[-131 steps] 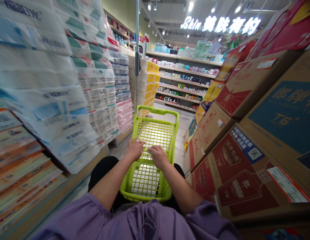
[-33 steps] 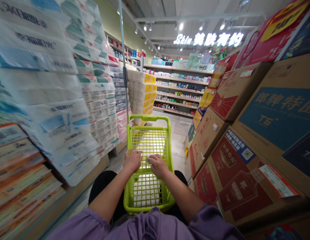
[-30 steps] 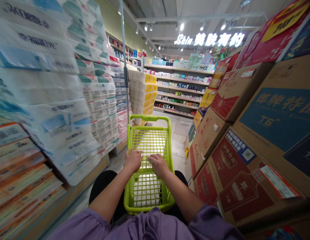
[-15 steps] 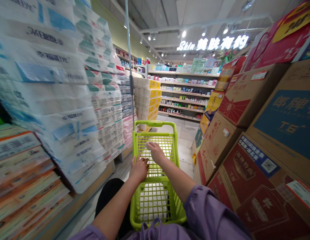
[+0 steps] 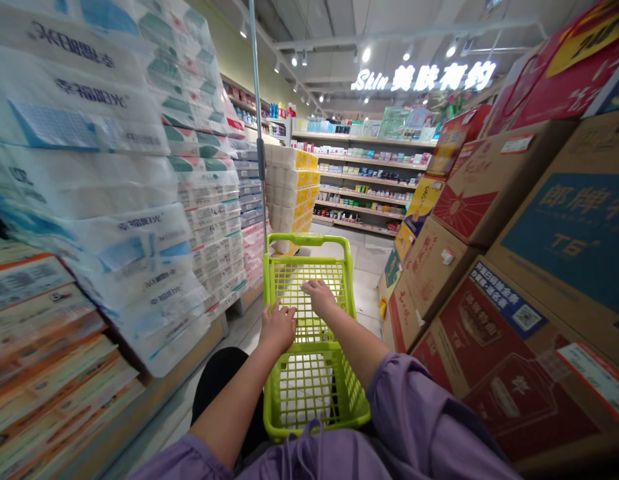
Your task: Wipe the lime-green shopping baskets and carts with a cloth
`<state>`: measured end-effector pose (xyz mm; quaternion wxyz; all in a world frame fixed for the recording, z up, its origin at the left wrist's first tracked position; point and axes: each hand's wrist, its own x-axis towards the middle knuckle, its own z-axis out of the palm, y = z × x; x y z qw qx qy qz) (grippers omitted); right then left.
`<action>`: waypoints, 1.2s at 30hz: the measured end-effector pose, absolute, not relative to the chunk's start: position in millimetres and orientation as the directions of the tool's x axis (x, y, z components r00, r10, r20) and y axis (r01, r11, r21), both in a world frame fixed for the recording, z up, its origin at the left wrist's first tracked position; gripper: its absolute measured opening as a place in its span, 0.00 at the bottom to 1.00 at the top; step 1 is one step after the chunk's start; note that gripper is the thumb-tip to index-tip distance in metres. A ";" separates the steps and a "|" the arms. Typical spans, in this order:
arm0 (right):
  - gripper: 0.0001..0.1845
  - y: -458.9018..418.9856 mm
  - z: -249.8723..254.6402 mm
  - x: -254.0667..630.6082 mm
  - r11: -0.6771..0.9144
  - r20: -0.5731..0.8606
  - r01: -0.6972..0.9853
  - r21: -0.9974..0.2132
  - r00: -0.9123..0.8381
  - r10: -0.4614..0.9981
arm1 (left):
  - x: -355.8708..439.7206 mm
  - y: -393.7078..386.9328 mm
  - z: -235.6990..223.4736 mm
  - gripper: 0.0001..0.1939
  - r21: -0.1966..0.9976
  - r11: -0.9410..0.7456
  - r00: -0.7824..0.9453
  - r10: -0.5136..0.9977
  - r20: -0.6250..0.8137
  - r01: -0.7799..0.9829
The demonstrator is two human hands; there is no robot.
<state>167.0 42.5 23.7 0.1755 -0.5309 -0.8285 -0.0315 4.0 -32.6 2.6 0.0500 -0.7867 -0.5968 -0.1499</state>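
Note:
A lime-green plastic shopping cart (image 5: 309,348) stands right in front of me, with a grid-walled upper basket and a lower one. My left hand (image 5: 278,328) is over the left part of the upper basket, fingers bent and apart, holding nothing I can see. Farther forward, my right hand (image 5: 320,298) hovers over the middle of the same grid, its fingers stretched forward. A small pale spot shows at its fingertips; I cannot tell what it is. Whether either hand touches the grid is unclear. A thin metal pole (image 5: 260,160) rises at the cart's left side.
Tall stacks of wrapped tissue packs (image 5: 109,180) line the left, above orange-striped packs (image 5: 44,347). On the right, cardboard cartons (image 5: 494,333) are piled high. Tiled floor (image 5: 364,260) runs ahead to shelves of small goods (image 5: 364,177), beside a yellow-and-white paper roll stack (image 5: 289,193).
My right hand has shifted slightly right over the grid, while my left hand has risen a little in view with the cart. The side stacks have slid slightly outward and the view has tilted down.

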 end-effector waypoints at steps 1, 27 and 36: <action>0.36 39.9 22.7 170.4 0.429 0.323 0.892 -0.143 -0.368 0.872 | 4.0 -32.5 2.5 0.19 0.100 -0.282 0.242 0.924 0.297 0.954; 0.35 -10.9 -9.7 207.4 0.473 0.403 0.871 -0.133 -0.388 0.828 | 5.5 -32.9 4.0 0.19 0.088 -0.283 0.248 0.925 0.289 0.955; 0.37 -19.3 -17.4 206.7 0.443 0.437 0.887 -0.128 -0.350 0.828 | 5.9 -33.4 7.6 0.19 0.095 -0.278 0.247 0.935 0.253 0.956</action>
